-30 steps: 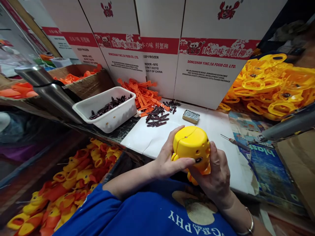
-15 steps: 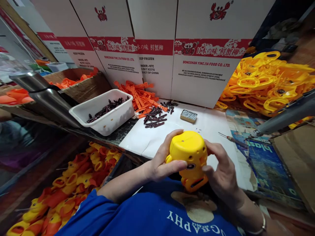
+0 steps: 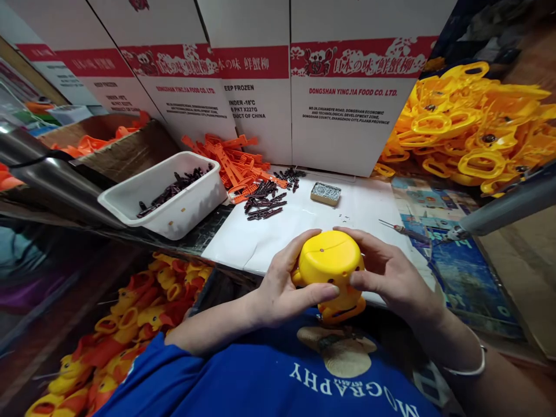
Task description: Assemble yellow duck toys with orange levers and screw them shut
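White cartons (image 3: 330, 139) wall off the back, looming over a white sheet (image 3: 291, 223). Yellow parts (image 3: 460, 119) heap up at right; a white tub (image 3: 186, 214) of dark pieces (image 3: 171, 196) sits left. Left hand (image 3: 284, 284) and right hand (image 3: 395, 275) clasp the yellow toy (image 3: 332, 258) at the sheet's near edge, thumbs this side, fingers curled round behind. Beyond: a small box (image 3: 325, 201) of silvery bits (image 3: 326, 190).

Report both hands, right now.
Left hand: closed on the yellow plastic duck toy, thumb across its front.
Right hand: closed on the same toy's other side, thumb pressed against it.
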`<state>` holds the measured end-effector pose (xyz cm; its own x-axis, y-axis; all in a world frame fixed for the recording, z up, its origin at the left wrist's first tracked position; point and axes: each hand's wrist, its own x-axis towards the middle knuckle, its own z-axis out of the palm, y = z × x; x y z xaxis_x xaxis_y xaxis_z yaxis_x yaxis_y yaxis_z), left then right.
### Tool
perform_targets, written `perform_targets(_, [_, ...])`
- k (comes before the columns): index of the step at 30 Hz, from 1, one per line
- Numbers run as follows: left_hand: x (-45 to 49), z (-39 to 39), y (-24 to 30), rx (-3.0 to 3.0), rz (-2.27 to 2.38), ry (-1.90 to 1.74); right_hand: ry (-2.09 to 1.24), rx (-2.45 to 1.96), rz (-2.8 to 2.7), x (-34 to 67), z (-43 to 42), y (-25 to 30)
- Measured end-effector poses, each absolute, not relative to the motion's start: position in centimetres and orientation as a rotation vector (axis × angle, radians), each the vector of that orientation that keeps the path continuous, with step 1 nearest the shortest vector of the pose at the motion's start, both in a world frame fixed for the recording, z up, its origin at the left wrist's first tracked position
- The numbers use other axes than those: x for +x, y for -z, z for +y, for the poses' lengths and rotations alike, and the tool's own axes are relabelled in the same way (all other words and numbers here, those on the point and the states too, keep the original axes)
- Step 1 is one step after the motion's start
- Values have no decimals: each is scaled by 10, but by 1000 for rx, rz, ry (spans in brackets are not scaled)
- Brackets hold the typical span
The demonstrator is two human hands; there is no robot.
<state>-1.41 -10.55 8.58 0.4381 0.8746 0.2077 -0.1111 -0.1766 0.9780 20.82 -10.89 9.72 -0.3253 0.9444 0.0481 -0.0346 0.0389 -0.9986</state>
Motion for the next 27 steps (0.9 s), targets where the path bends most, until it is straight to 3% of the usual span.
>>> perform_targets(13, [-7, -103, -83, 1953, 618, -1201, -1471, -912, -1403, 214, -114, -97])
perform_targets(22, [1, -106, -74, 1983, 589, -1294, -1454, -918, -1350, 212, -121, -91])
perform_targets(27, [10, -91, -70, 1625, 596, -1192, -1439, -968, -1411, 226, -116, -88])
